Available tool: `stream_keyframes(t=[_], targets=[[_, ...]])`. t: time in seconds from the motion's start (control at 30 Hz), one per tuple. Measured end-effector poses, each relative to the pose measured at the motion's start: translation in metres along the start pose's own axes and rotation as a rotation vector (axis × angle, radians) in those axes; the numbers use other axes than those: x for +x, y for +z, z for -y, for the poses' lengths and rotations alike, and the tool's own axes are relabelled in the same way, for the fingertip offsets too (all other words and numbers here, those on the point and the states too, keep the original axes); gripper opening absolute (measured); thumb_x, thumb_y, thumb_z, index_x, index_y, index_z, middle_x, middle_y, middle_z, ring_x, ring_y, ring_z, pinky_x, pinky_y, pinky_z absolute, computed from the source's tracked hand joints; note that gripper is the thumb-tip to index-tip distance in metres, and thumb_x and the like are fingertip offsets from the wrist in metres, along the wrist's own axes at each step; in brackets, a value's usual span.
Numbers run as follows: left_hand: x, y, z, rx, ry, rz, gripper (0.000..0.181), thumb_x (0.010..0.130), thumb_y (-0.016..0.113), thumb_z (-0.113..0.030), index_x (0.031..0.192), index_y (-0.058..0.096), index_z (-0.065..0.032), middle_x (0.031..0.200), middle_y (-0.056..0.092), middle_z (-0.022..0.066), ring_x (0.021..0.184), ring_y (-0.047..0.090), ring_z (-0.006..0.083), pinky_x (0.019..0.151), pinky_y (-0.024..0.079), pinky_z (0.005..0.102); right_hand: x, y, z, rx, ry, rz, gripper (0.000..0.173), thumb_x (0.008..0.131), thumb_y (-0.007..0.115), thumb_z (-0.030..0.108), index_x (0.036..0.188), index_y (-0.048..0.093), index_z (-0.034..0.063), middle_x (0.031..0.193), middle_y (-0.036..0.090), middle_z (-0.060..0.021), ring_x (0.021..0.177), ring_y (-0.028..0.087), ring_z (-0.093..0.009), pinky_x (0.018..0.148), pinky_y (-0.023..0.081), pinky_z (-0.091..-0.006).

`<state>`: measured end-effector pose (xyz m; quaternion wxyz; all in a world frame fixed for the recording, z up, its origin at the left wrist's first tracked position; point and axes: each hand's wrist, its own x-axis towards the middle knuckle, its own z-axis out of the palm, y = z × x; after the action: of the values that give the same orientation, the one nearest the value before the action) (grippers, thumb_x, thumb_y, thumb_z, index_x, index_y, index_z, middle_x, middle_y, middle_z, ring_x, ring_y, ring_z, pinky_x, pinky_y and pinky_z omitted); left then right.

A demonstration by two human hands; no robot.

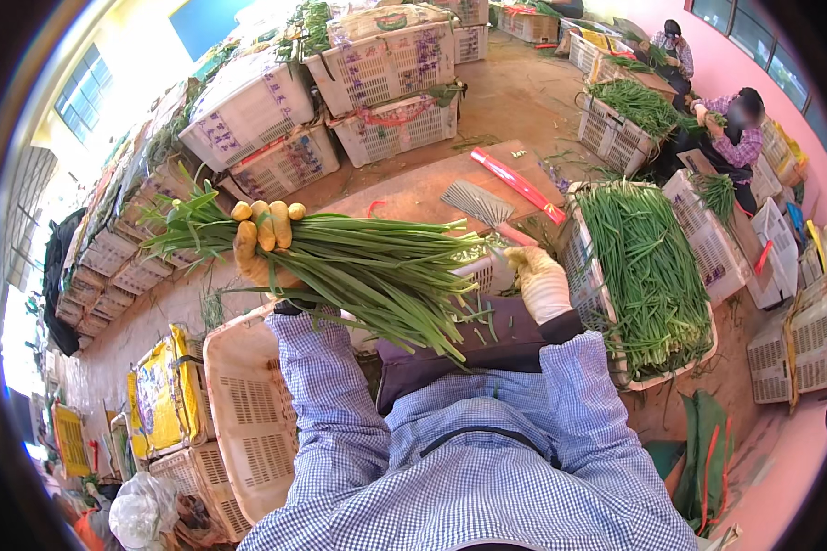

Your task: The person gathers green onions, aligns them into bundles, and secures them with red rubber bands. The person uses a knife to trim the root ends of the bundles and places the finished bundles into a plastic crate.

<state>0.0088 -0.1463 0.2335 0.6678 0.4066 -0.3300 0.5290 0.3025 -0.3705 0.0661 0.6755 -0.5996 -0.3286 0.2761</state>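
My left hand (265,237), in a yellowed glove, is closed around a thick bunch of long green leafy stalks (379,255), perhaps garlic chives. The leaf tips stick out left of the fist, and the pale cut ends fan out to the right over my lap. My gloved right hand (543,284) is just right of those ends, its fingers bent; whether anything is in them is hidden. Beyond it, a broad-bladed cleaver (479,202) lies on a wooden board (400,189), its handle towards me. A bundle of red plastic ties (518,186) lies alongside.
A crate heaped with green stalks (644,275) stands close on my right. At my left is a white plastic crate (248,413). Stacked crates (379,69) line the far left. Two people (737,131) sit at the far right handling greens.
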Motion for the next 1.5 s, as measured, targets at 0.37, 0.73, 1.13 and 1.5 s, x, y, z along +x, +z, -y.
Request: stream_keyframes(t=[0.37,0.73,1.13,1.5], targets=[[-0.008,0.013,0.018,0.081,-0.115,-0.288,0.026,0.102,0.057,-0.016,0.124,0.067,-0.0065,0.072,0.052,-0.0020,0.070,0.050,0.0120,0.089,0.053,0.0376,-0.027,0.063,0.134,-0.920,-0.971,0.046,0.039,0.085,0.072,0.014,0.123,0.066,0.0164,0.101,0.068,-0.0064,0.094,0.066,-0.025,0.081,0.052,-0.0408],[-0.016,0.000,0.025,0.047,-0.149,-0.399,0.026,0.102,0.058,-0.020,0.122,0.066,-0.0054,0.077,0.058,-0.0014,0.076,0.057,0.0139,0.087,0.056,0.0369,-0.007,0.063,0.111,0.031,-0.138,0.246,0.011,0.098,0.064,0.007,0.108,0.065,0.0035,0.089,0.069,-0.0029,0.075,0.062,-0.009,0.067,0.053,-0.0234],[-0.009,-0.021,-0.005,0.032,-0.070,-0.296,0.028,0.104,0.054,-0.020,0.124,0.067,-0.0061,0.074,0.051,-0.0026,0.071,0.050,0.0121,0.085,0.053,0.0352,0.011,-0.040,0.023,-0.160,0.233,0.097,0.008,0.094,0.064,0.007,0.100,0.068,0.0025,0.082,0.069,-0.0052,0.066,0.063,-0.013,0.059,0.054,-0.0292],[0.001,-0.009,-0.011,0.079,-0.077,-0.148,0.026,0.105,0.051,-0.019,0.122,0.066,-0.0052,0.074,0.050,-0.0034,0.071,0.047,0.0111,0.087,0.047,0.0336,-0.065,0.048,0.108,-0.571,-0.337,0.288,0.026,0.095,0.068,0.032,0.103,0.073,0.0080,0.097,0.073,-0.0120,0.090,0.069,-0.034,0.079,0.055,-0.0400]])
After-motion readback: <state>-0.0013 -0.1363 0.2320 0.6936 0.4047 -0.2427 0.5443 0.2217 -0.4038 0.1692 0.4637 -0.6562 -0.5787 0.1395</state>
